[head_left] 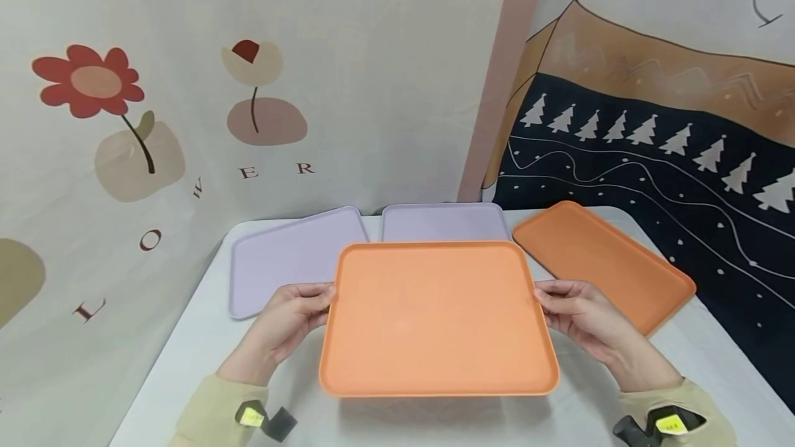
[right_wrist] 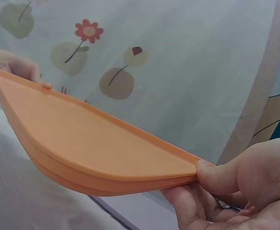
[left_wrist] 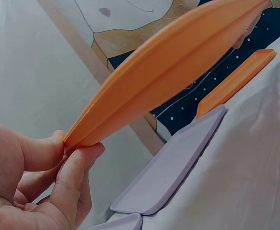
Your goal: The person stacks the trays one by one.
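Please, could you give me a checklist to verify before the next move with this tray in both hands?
1. Left hand grips the held tray: ok, at its left side.
2. Right hand grips it too: ok, at its right side.
3. Held tray raised off the table: ok, as both wrist views show.
4. Nothing lies on it: ok.
5. Back of table free: not ok; left lilac tray, middle lilac tray and other orange tray lie there.
6. Held tray clean underneath: cannot tell, not fully shown.
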`<state>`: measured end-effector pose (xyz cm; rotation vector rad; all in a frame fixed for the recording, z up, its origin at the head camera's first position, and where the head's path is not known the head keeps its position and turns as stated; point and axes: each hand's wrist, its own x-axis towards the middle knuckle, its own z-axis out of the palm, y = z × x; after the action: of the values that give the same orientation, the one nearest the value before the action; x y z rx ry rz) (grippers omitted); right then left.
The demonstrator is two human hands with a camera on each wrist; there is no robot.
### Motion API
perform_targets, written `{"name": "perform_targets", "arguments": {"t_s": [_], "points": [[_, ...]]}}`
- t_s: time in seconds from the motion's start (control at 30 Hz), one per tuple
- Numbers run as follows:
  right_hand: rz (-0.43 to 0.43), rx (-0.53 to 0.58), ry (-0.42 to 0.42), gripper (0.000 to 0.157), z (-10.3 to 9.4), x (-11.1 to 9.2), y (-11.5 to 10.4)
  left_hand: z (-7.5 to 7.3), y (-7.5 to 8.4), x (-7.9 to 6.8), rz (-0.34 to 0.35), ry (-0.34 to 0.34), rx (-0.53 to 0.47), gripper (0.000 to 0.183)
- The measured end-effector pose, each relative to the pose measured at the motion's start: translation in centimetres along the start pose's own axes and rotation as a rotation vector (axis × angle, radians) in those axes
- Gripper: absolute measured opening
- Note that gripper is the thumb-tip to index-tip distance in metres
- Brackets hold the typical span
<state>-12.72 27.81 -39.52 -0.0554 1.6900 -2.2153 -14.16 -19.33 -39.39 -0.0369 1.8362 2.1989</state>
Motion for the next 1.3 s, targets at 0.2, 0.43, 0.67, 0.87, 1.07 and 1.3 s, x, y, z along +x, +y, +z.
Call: {"name": "perform_targets", "arguments": {"t_s": [0.2, 0.43, 0.67, 0.87, 1.07, 1.3], "points": [[-0.005, 0.001, 0.001, 0.023, -0.5, -0.1, 0.1, 0.5, -0.2, 0.4, -0.008, -0.011, -0.017, 0.021], [0.007, 0.010, 0.015, 0.024, -1.1, -0.2, 0.1, 0.8, -0.7, 0.9, -0.015, -0.023, -0.021, 0.020], [0.019, 0.009, 0.016, 0.025, -1.9, -0.3, 0.3, 1.2, -1.1, 1.2, -0.015, -0.024, -0.018, 0.018], [0.010, 0.023, -0.022, 0.026, -2.7, -0.3, 0.7, 1.5, -1.7, 1.5, -0.026, -0.032, -0.022, 0.017], [0.019, 0.007, -0.010, 0.026, -3.3, -0.3, 1.2, 2.0, -2.6, 2.0, -0.051, -0.028, -0.032, 0.017], [0.058, 0.013, 0.002, 0.025, -4.0, -0.4, 1.6, 2.3, -3.9, 2.5, -0.061, -0.014, -0.001, 0.025]]}}
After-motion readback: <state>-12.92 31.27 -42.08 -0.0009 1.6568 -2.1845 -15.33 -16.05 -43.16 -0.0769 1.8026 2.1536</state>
